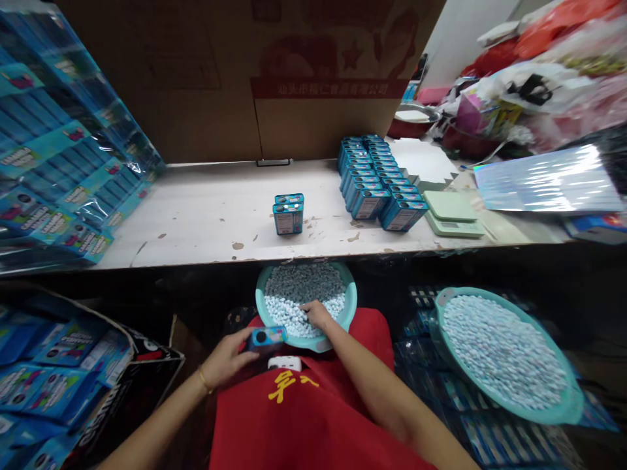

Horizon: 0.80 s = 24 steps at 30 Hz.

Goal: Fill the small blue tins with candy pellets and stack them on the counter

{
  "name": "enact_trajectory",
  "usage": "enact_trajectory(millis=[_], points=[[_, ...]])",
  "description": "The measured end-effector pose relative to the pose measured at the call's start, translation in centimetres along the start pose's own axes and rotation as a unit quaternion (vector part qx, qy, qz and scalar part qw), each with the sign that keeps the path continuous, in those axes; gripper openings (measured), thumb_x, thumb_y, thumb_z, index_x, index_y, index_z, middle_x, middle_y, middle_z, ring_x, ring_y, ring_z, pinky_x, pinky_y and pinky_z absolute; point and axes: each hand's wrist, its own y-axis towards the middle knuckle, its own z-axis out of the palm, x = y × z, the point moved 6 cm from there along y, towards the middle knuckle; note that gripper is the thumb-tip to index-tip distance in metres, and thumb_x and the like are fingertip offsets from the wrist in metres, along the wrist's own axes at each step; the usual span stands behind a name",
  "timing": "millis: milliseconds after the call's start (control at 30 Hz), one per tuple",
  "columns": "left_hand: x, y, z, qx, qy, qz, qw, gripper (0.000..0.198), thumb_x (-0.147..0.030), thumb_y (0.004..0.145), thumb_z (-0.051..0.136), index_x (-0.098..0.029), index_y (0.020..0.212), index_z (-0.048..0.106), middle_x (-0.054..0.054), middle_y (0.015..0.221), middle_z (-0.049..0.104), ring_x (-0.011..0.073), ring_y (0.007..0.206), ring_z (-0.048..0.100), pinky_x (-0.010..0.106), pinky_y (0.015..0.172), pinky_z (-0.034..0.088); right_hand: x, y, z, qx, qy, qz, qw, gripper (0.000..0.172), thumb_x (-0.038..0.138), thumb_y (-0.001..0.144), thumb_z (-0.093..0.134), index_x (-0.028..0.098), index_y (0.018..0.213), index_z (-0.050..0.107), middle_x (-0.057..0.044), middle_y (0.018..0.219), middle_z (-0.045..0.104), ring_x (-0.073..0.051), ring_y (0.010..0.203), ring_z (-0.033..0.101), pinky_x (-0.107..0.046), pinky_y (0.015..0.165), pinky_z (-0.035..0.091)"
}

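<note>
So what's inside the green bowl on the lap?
The bowl is full of small white pellets. The right hand rests on them, covering some. The pile hides the bowl's bottom. The left hand holds a tin nearby.

A lap basin near, a table beyond it, stock on both sides.

The table (pixel 206 215) runs left to right across the middle, with a cardboard box (pixel 196 78) standing behind it. On it, a pair of tins (pixel 289 213) sits near the front edge at centre; to their right lie rows of tins (pixel 379 183), and right of those a scale (pixel 453 213). Stacked packs (pixel 59 163) lean at the far left. Below the table's near edge, a basin (pixel 349 307) holds tablets (pixel 301 294); the right hand (pixel 317 315) rests in them. Just left and nearer, the left hand (pixel 228 359) grips a single tin (pixel 267 337). A second basin (pixel 563 405) sits at the near right, a carton (pixel 147 378) at the near left.
</note>
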Motion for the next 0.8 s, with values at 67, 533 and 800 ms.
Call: enact_trajectory(millis=[67, 533, 800], points=[[-0.7, 0.0, -1.8, -0.053, -0.037, 0.006, 0.998, 0.042, -0.033, 0.073, 0.052, -0.018, 0.112, 0.048, 0.006, 0.110, 0.057, 0.0215, 0.101, 0.051, 0.034, 0.092, 0.037, -0.3, -0.2, -1.1, -0.012, 0.047, -0.031, 0.998, 0.041, 0.004, 0.064, 0.041, 0.018, 0.092, 0.067, -0.001, 0.090, 0.067, -0.014, 0.082, 0.057, -0.017, 0.070, 0.039], [-1.5, 7.5, -1.0, -0.161, 0.095, 0.087, 0.979, 0.040, -0.026, 0.073, 0.049, -0.016, 0.111, 0.049, 0.007, 0.103, 0.058, 0.0200, 0.095, 0.053, 0.033, 0.086, 0.039, 4.3, -5.7, -12.9, 0.021, 0.125, -0.047, 0.991, 0.035, 0.010, 0.060, 0.044, 0.013, 0.086, 0.066, 0.002, 0.052, 0.055, -0.007, 0.046, 0.043, -0.018, 0.044, 0.033], [-2.0, 8.2, 0.2, -0.171, 0.179, 0.101, 0.963, 0.040, -0.022, 0.073, 0.047, -0.018, 0.113, 0.045, 0.009, 0.110, 0.054, 0.0212, 0.102, 0.049, 0.035, 0.089, 0.038, 9.7, -5.0, -14.3, -0.018, -0.233, -0.102, 0.967, 0.032, 0.010, 0.063, 0.048, 0.023, 0.086, 0.067, -0.002, 0.083, 0.066, -0.016, 0.080, 0.057, -0.022, 0.069, 0.039]])
